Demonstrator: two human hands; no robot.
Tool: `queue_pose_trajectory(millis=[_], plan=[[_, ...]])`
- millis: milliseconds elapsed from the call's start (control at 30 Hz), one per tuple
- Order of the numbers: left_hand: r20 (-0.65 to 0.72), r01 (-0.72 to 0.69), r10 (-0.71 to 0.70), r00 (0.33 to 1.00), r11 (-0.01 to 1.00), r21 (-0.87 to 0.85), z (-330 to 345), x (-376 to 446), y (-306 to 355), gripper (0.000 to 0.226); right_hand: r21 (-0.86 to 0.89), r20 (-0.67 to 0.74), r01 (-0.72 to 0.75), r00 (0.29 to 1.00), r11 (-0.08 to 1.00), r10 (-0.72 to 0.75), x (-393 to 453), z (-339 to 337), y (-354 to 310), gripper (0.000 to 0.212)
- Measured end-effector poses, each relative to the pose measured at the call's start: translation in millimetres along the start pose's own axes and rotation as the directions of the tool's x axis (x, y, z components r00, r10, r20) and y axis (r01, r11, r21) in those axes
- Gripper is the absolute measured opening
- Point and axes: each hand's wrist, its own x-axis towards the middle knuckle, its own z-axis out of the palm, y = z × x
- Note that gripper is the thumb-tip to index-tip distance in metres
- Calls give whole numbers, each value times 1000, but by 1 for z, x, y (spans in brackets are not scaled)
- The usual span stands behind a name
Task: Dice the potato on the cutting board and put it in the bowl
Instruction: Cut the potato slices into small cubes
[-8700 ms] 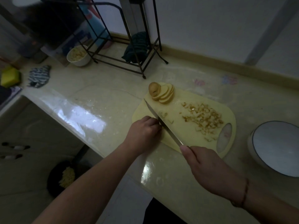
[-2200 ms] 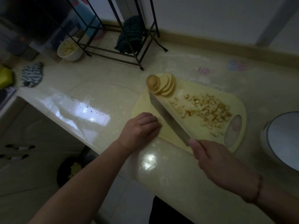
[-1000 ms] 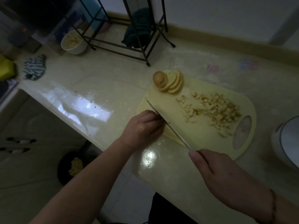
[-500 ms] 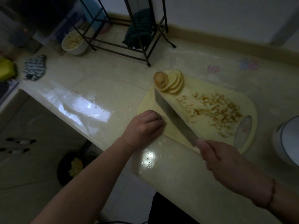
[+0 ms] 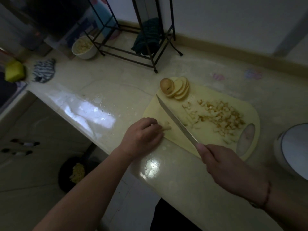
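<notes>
Dicing still under way: left hand (image 5: 143, 134) pinching the last potato strips (image 5: 166, 128) on the cutting board (image 5: 166, 114), right hand (image 5: 221, 161) wrapping the knife (image 5: 176, 120) handle. Next, probably chopping again, slices (image 5: 180, 90) waiting, pile of dice (image 5: 221, 116) near the bowl (image 5: 293, 147).

pale yellow cutting board (image 5: 166, 112), white bowl (image 5: 293, 147) with dark rim, blue-and-white striped cloth (image 5: 43, 70), yellow-green sponge (image 5: 14, 70).

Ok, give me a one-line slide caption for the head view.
Left hand steadies potato strips on the pale yellow cutting board while the right hand holds the steel knife.
</notes>
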Motion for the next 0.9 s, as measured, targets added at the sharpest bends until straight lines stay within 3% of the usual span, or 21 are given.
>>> queue_pose_trajectory(millis=[367,900], plan=[[-79,126,-126,989,992,-7,17,4,18,20,47,-31,82,996,996,-80,4,11,4,59],[-62,163,-166,984,985,-49,21,18,29,18,102,-28,55,998,993,-52,-5,2,-2,61]])
